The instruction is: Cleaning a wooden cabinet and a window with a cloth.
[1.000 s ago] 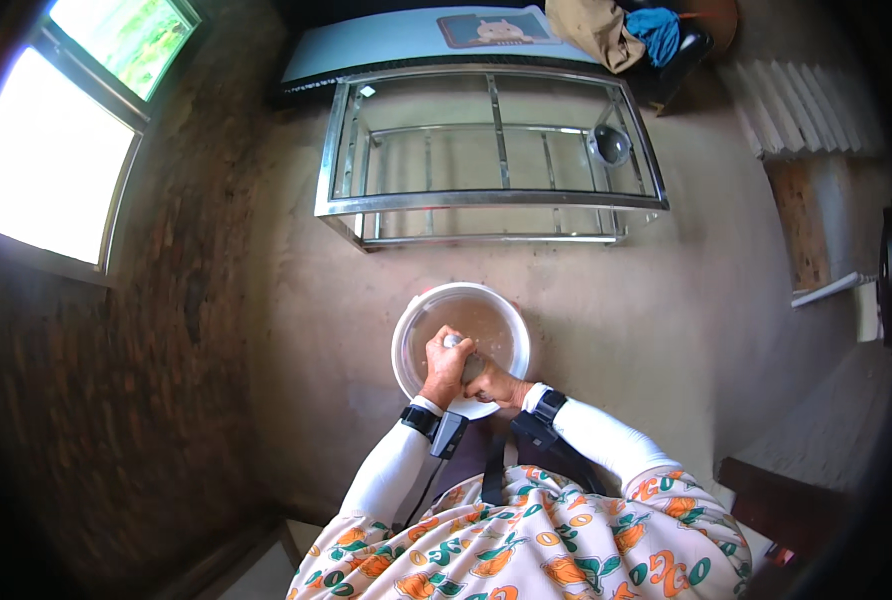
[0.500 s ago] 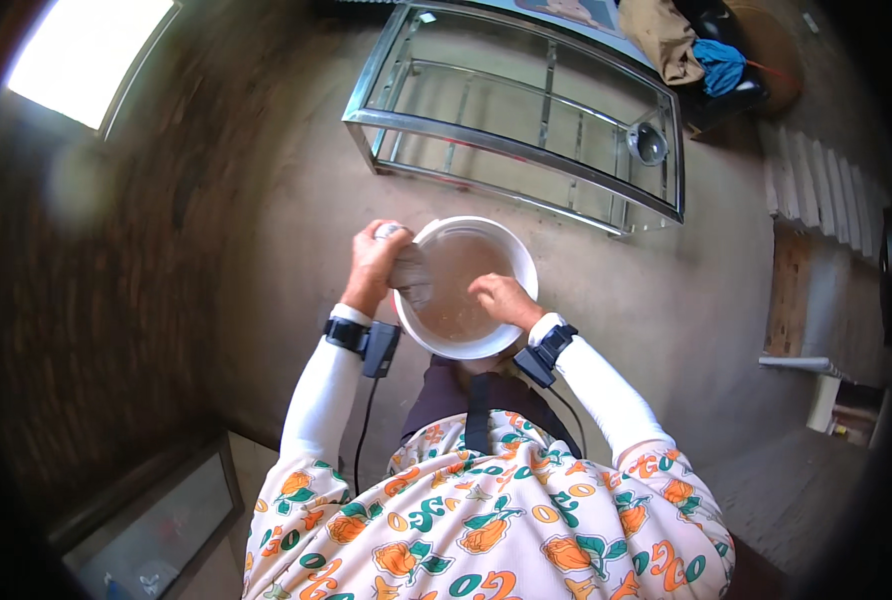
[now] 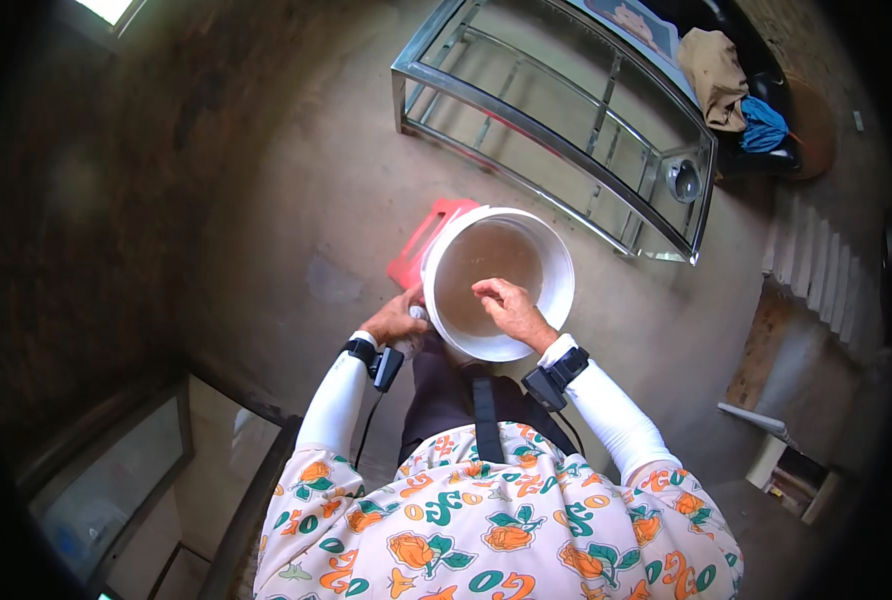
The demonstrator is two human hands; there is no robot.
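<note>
A firm grip and an unjostled rim should serve best as a person's left hand [image 3: 394,317] clasps a pale, soft-looking bundle [image 3: 418,319] beside a smooth, round white bucket [image 3: 558,270] of cloudy brown water [image 3: 486,255]; the right hand [image 3: 512,309], apart, curls above it, whether empty cannot be told

Bucket: we see a round white bucket [image 3: 556,262] with its top open and a smooth pale rim, standing near the middle of our view.
Water: murky brown water [image 3: 488,250] lies inside, its level below the rim – we make out a band of white inner wall above it, widest on the right.
Cloth: we find a pale greyish cloth [image 3: 418,314] bunched small outside the bucket, just beside its lower left wall – mostly hidden, its full shape unclear.
</note>
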